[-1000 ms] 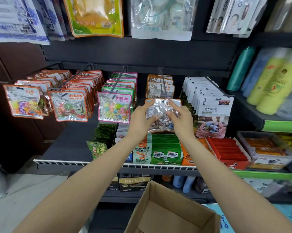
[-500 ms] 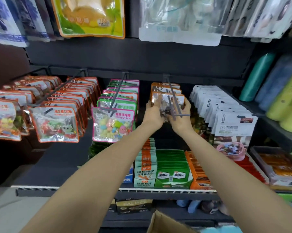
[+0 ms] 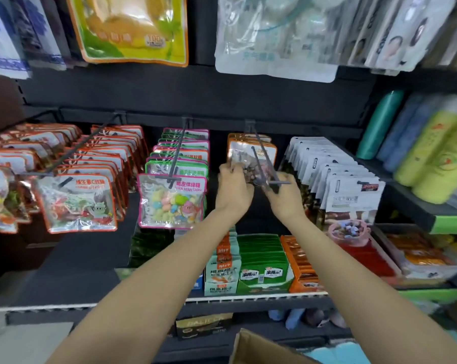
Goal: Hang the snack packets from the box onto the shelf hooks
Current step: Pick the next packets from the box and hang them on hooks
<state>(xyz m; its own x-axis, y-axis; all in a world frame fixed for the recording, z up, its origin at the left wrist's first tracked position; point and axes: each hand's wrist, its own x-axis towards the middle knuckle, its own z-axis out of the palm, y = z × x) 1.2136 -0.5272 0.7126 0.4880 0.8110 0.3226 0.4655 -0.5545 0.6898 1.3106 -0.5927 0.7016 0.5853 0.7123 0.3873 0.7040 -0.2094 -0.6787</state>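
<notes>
Reading across the shelf from your left, you pass a hook of red-edged candy packets (image 3: pixel 76 203), then the pink-edged marshmallow candy packets (image 3: pixel 171 200) on their own hook, before reaching the work itself. Your left hand (image 3: pixel 232 189) pinches the left upper edge of the snack packet (image 3: pixel 249 172), a clear pouch of dark and pale pieces, and your right hand (image 3: pixel 284 197) pinches its right side, fingers curled; the pouch sits between both hands, just above and beyond your knuckles. What matters is the shelf hook (image 3: pixel 261 160): its long axis runs from the back panel forward and down toward you, ending in a short crossbar just above your right hand. The packet appears threaded on that prong near its front end, though blur hides the hang hole, so you cannot be sure it is fully on. Behind it hang the orange-edged packets (image 3: pixel 251 148) of the same row, further back on the same prong. I judge the coming move is a push away from you, straight along the prong, with both hands equally near. To the right hang the white chocolate-stone packets (image 3: pixel 351 195), close beside your right wrist. The cardboard box (image 3: pixel 259 348) lies below, near your right forearm.
</notes>
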